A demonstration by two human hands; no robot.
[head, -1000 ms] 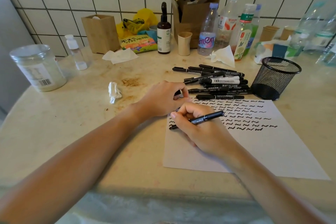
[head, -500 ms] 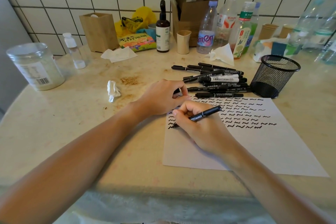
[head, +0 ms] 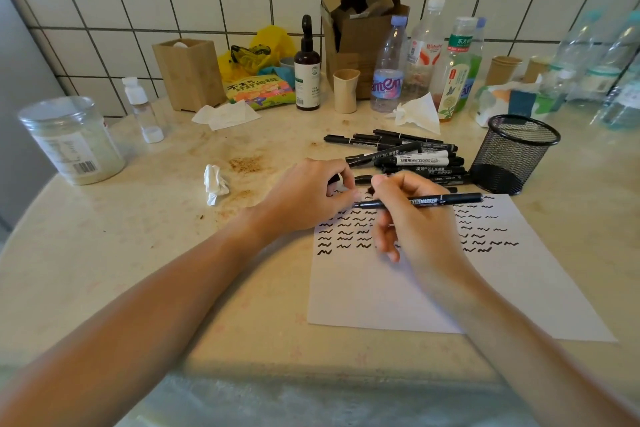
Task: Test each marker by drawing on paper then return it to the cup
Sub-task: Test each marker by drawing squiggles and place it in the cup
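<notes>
1. Pale, stained tabletop (head: 145,253) against a tiled wall.
2. Bearing white paper (head: 398,295), black mesh cup (head: 512,152), loose marker pile (head: 412,158).
3. Also carrying crumpled tissue (head: 215,184), plastic jar (head: 71,140), bottles (head: 388,69) and cardboard box (head: 360,35) at the back.

"MARKER" on held marker (head: 429,200) (white print)

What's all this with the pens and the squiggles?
A person is trying out markers. The right hand holds a black marker level above the paper, which carries rows of black squiggles. The left hand is at the marker's tip end, fingers pinched, possibly on its cap. A pile of markers lies beside the mesh cup, which looks empty.
</notes>
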